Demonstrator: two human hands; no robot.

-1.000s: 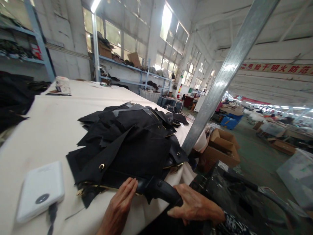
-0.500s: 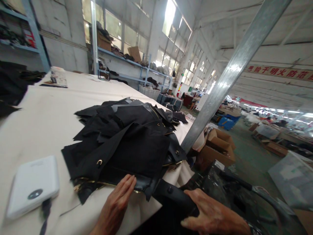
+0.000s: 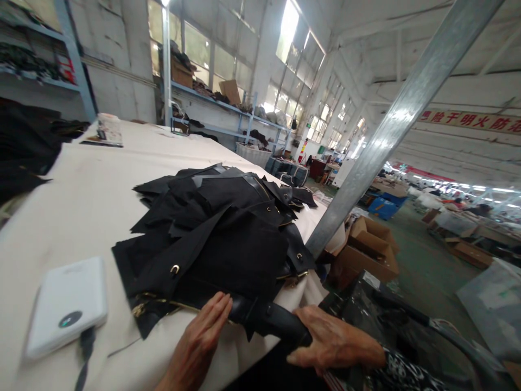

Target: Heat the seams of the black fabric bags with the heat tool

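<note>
A heap of black bag pieces (image 3: 220, 239) with gold zips and rings lies on the cream table (image 3: 89, 201) near its right edge. My left hand (image 3: 203, 339) rests flat, fingers together and stretched out, on the near edge of the heap beside a gold zip. My right hand (image 3: 331, 342) is closed round a black leather strap (image 3: 272, 320) that sticks out from the heap at the table's edge.
A white power bank (image 3: 67, 307) with a cable lies at the near left. A slanted metal post (image 3: 391, 125) rises just right of the heap. Cardboard boxes (image 3: 366, 250) and a black plastic bag (image 3: 382, 309) sit below on the floor. Dark cloth (image 3: 24, 146) lies far left.
My right hand dipped down off the table's edge with the strap half a second ago and has come back up level with the edge. My left hand stayed on the heap.
</note>
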